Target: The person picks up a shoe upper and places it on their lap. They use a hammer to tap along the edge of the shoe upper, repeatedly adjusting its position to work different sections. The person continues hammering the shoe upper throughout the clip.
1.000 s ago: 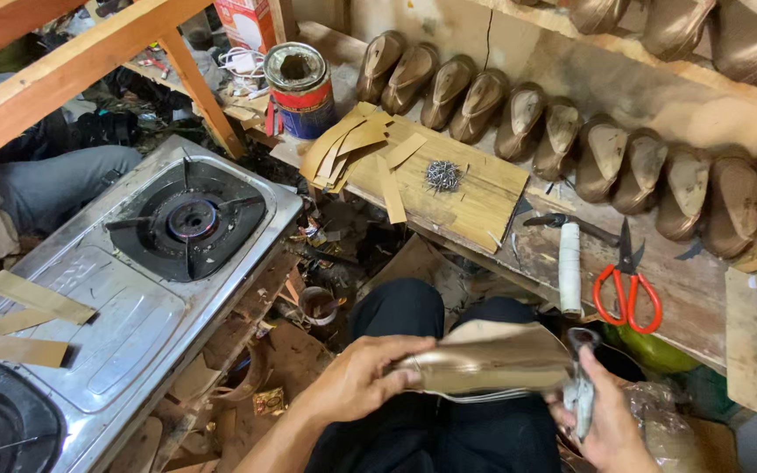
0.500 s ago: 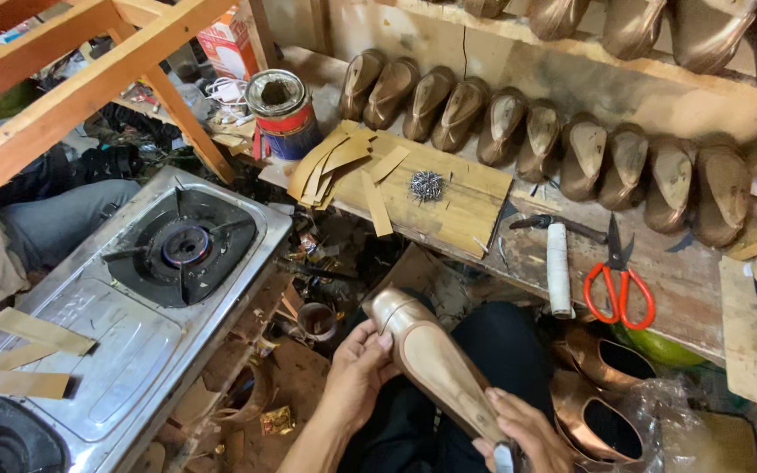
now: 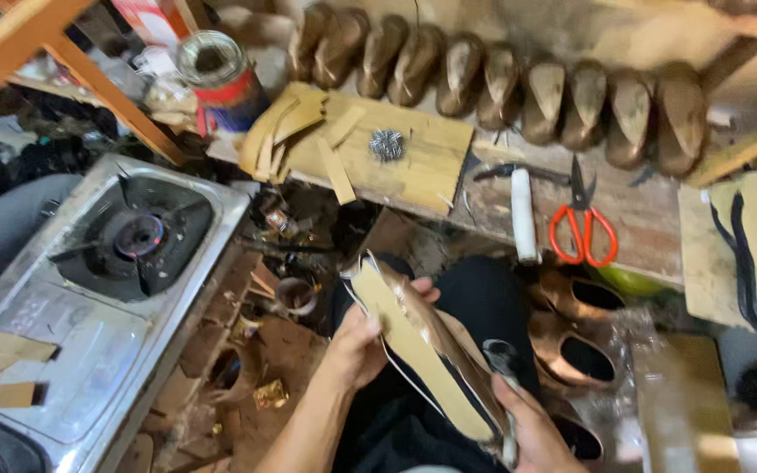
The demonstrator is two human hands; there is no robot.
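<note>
Between our hands: we hold a half-made shoe [image 3: 422, 350] over our lap, its pale insole side turned up and the bronze upper wrapped around its edges.
Left hand: our left hand [image 3: 365, 337] grasps the toe half of the shoe, thumb on the pale sole, fingers curled behind.
Right hand: our right hand [image 3: 532, 429] is closed around the heel end, low and partly out of view; a small metal tool [image 3: 503, 359] seems to be held with it, though blur hides the details.
Doing it well: we judge that the upper is being drawn over the sole edge, so a firm hold at both ends and even tension along the rim matter most; loose folds would wrinkle.
Right of our hands: finished bronze shoes [image 3: 571, 337] lie just beside our knee.
Ahead of our hands: on the worktop [image 3: 641, 245] lie red-handled scissors [image 3: 583, 229], a white-handled hammer [image 3: 523, 215] and a board [image 3: 413, 162] with a heap of tacks [image 3: 386, 144].
Further ahead: a row of wooden lasts [image 3: 501, 83].
Left of our hands: a gas stove [image 3: 107, 289], burner lit, near enough to call for care.
</note>
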